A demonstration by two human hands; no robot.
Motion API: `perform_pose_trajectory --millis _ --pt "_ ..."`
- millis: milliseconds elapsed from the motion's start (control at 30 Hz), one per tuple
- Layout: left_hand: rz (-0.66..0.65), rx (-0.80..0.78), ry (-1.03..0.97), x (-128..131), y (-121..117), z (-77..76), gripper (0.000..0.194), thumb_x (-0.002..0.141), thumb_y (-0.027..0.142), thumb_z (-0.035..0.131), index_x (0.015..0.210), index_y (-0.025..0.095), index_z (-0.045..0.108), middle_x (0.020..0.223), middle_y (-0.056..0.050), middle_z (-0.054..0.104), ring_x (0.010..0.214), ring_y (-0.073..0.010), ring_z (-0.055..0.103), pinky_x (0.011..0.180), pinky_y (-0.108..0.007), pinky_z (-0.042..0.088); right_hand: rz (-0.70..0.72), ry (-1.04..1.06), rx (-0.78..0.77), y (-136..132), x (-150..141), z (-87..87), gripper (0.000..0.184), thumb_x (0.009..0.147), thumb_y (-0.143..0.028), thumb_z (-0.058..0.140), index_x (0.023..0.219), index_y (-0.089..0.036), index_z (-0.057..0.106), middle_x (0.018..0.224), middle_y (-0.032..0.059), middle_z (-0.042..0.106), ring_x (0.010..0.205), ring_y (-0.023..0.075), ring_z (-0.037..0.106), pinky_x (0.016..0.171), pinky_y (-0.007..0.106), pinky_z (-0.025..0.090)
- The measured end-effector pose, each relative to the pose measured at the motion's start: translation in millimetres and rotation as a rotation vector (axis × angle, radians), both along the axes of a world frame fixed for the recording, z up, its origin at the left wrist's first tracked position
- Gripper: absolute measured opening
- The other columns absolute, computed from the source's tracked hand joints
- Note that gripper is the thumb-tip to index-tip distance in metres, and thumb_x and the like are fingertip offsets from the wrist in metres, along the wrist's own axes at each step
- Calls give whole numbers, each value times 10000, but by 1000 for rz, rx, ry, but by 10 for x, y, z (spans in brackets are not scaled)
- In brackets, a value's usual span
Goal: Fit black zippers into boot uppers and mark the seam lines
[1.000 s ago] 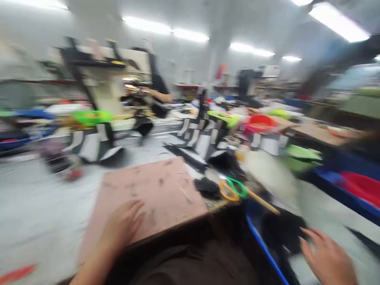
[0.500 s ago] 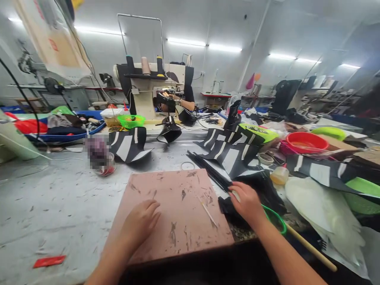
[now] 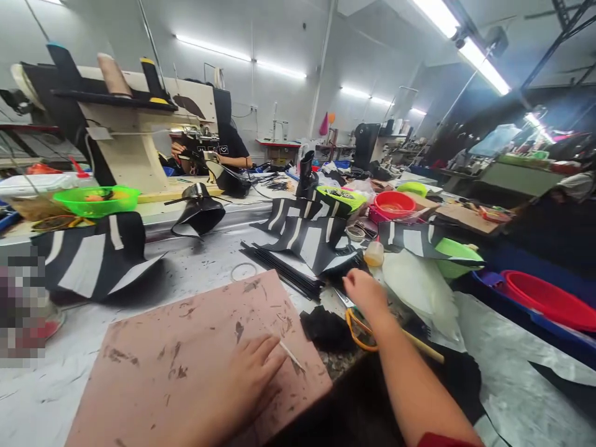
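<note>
My left hand [image 3: 258, 369] lies flat on a pink, stained board [image 3: 153, 347], its fingers stretched out beside a thin white stick [image 3: 292, 356]. Over the right part of the bench is my right hand [image 3: 365, 295], with the fingers curled closed. Whatever it grips, if anything, is hidden from me. Scissors with orange handles [image 3: 354, 332] lie just below that hand, their blades pointing away. Crumpled black material [image 3: 342, 264] is at its fingertips, and a black scrap [image 3: 326, 328] rests by the board. A bundle of black strips [image 3: 284, 273] lies beyond the board's far edge.
Black pieces with white patches [image 3: 310, 239] stand on the bench, another one [image 3: 95, 257] at left. A wooden handle [image 3: 426, 347] pokes out past my right forearm. Red basin [image 3: 395, 205] and green bowl [image 3: 97, 200] sit further back. A person [image 3: 235, 149] works behind a sewing machine [image 3: 125, 149].
My view has swung right. My right hand has left the black strips and closed over the spot where scissors now show. The left hand still lies on the board, now nearer the white stick.
</note>
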State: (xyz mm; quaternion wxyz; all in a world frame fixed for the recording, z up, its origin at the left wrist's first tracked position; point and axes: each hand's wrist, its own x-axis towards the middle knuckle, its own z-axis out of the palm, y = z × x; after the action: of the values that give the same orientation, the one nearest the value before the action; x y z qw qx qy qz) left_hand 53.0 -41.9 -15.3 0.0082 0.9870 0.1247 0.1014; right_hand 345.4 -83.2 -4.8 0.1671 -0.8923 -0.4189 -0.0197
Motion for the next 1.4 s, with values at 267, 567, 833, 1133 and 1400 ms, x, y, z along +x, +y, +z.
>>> perform_pose_trajectory --millis 267,567,833,1133,1400 --pt "-203 -79 62 938 109 160 281 757 294 596 1014 189 550 1173 -103 550 1079 -252 505 853 -371 438 58 120 -39 197 841 -188 116 725 -194 574 811 -151 639 915 86 616 867 198 561 705 266 378" --pt "-207 -125 184 1785 167 109 258 776 291 567 999 162 574 1114 -109 586 1041 -251 537 833 -369 447 158 337 151 16 830 -177 123 702 -176 455 812 -186 511 640 -23 517 599 138 495 596 255 382" --pt "-141 -168 241 2502 221 -171 483 836 311 492 1274 125 407 1365 -154 394 1265 -279 351 991 -451 330 304 472 436 -249 777 -280 203 718 -240 406 915 -199 429 756 0 525 739 169 538 734 333 425" --pt "-6 -257 273 2703 234 -172 359 839 381 514 1106 141 529 1193 -98 520 1096 -237 491 935 -490 383 165 583 1107 -814 415 -120 62 810 -283 427 837 -236 395 695 -44 407 506 89 400 494 228 358" --pt "138 -534 -59 2469 9 139 381 803 209 534 1158 135 416 1253 -151 426 1095 -246 490 894 -428 423 329 835 885 -1201 180 344 160 807 -342 501 847 -199 560 604 -30 460 491 93 390 450 221 301"
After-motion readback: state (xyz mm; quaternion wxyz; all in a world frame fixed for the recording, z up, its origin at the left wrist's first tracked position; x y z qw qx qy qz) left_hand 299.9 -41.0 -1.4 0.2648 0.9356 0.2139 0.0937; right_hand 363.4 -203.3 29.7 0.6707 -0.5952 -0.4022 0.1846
